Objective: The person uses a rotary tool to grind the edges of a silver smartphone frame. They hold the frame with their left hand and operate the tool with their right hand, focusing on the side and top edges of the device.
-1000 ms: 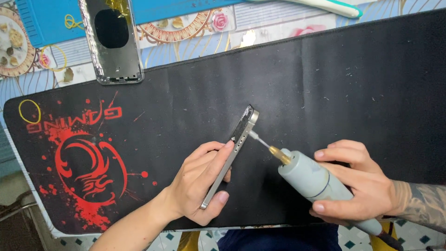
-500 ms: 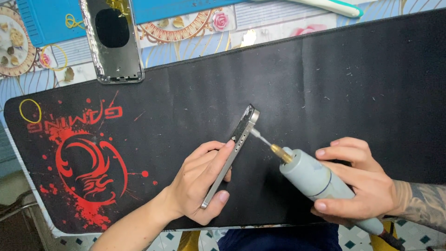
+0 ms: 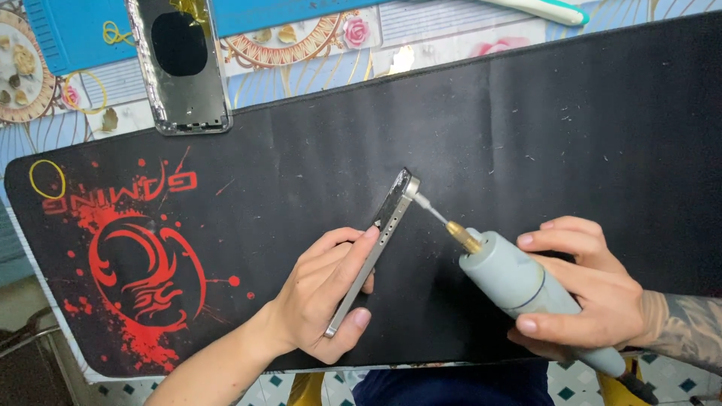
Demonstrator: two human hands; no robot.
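Black mat (image 3: 526, 120): left hand (image 3: 331, 293) around phone frame (image 3: 372, 252).

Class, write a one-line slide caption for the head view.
Left hand holds phone frame on edge; right hand touches rotary tool to it.

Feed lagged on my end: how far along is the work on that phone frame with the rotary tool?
Already done: one stripped phone housing lies set aside at the mat's top edge. In hand: the left hand holds a metal phone frame on edge, while the right hand presses the grey rotary tool's tip against its upper corner. Left: the frames don't show how much of that corner remains.
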